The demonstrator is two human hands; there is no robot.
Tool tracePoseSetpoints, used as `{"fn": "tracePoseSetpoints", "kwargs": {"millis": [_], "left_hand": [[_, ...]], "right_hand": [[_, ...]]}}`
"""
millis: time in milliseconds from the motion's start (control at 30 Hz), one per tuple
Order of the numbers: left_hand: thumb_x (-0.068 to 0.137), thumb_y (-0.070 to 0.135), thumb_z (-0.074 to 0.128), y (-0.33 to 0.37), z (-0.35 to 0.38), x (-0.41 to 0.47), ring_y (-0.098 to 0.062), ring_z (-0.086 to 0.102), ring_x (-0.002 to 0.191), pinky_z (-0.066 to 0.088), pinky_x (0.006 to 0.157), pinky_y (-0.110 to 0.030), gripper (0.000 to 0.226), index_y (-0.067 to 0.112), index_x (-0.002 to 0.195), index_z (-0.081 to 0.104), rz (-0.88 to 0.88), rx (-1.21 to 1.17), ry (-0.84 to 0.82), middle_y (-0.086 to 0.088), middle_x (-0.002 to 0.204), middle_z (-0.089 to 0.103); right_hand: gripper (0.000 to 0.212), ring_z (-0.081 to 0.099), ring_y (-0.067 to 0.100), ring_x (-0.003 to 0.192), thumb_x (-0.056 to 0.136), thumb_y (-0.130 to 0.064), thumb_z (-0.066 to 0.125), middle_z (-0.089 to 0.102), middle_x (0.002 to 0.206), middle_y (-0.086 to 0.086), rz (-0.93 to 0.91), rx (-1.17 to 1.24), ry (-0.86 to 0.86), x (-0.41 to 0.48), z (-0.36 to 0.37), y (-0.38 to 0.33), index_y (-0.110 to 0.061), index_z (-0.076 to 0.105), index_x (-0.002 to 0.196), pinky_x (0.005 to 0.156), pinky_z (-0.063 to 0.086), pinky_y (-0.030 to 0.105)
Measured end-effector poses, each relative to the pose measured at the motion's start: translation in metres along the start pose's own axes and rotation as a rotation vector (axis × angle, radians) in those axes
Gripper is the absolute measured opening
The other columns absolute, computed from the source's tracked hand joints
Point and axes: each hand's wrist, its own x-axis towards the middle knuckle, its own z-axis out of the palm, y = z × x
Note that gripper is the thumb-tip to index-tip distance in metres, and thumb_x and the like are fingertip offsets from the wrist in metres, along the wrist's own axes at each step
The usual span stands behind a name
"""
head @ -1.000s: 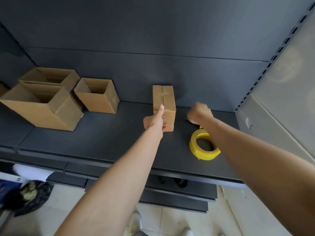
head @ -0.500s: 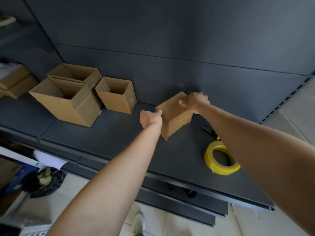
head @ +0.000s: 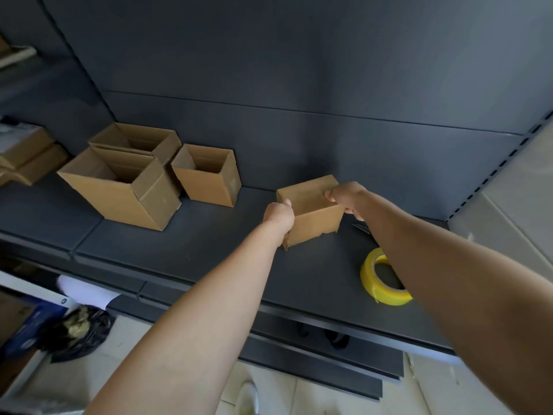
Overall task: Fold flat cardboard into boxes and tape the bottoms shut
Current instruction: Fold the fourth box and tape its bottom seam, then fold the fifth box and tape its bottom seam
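A small brown cardboard box (head: pixel 314 214) sits tilted near the middle of the dark shelf (head: pixel 194 247), held between both hands. My left hand (head: pixel 279 218) grips its near left corner. My right hand (head: pixel 347 197) grips its far right edge, fingers curled over the top. A yellow roll of tape (head: pixel 381 278) lies on the shelf to the right, partly hidden by my right forearm. A thin dark tool (head: pixel 362 227), maybe scissors, lies just behind the tape.
Three open folded boxes stand at the back left: a large one (head: pixel 119 190), one behind it (head: pixel 137 139), a smaller one (head: pixel 206 175). More cardboard (head: pixel 27 154) lies on the far left shelf. A black bag (head: pixel 74 333) lies on the floor below.
The box stood upright under my left hand alone; my right hand left the tape area and took its far edge, and the box was turned and tilted between both hands.
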Motion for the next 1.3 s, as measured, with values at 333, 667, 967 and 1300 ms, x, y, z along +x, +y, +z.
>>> {"fn": "tracePoseSetpoints", "kwargs": {"millis": [333,667,967,1300], "left_hand": [[0.084,0.013,0.057,-0.009,-0.035,0.013,-0.02,0.06,0.083,0.05,0.07,-0.027,0.006,0.01,0.084,0.062,0.077,-0.189,-0.093,-0.009,0.097,0.065],[0.087,-0.009,0.058,-0.032,-0.058,0.019,-0.026,0.051,0.121,0.046,0.101,-0.038,0.065,0.016,0.143,0.04,0.133,0.012,-0.024,-0.005,0.142,0.046],[0.09,-0.008,0.036,-0.054,-0.095,0.026,-0.023,0.059,0.101,0.045,0.081,-0.025,0.052,0.017,0.129,0.059,0.125,-0.115,0.135,-0.005,0.12,0.063],[0.091,-0.003,0.043,-0.068,-0.159,0.057,-0.028,0.057,0.106,0.044,0.09,-0.028,0.044,0.012,0.131,0.056,0.072,-0.209,0.261,-0.012,0.123,0.061]], "right_hand": [[0.053,0.066,0.024,0.091,0.083,-0.059,0.059,0.064,0.1,0.004,0.063,0.533,0.121,-0.014,0.003,0.011,-0.013,0.055,0.109,0.085,0.056,0.04],[0.064,0.061,0.025,0.089,0.085,-0.069,0.046,0.063,0.105,0.005,0.058,0.551,0.046,-0.046,0.027,0.011,-0.011,0.054,0.11,0.068,0.05,0.036],[0.067,0.058,0.03,0.102,0.086,-0.067,0.047,0.061,0.106,0.007,0.021,0.491,-0.157,-0.061,0.068,0.007,-0.013,0.048,0.127,0.098,0.044,0.049],[0.041,0.063,0.021,0.102,0.092,-0.049,0.055,0.066,0.111,0.004,-0.038,0.455,-0.25,-0.063,0.133,-0.045,-0.014,0.058,0.114,0.096,0.049,0.037]]}}
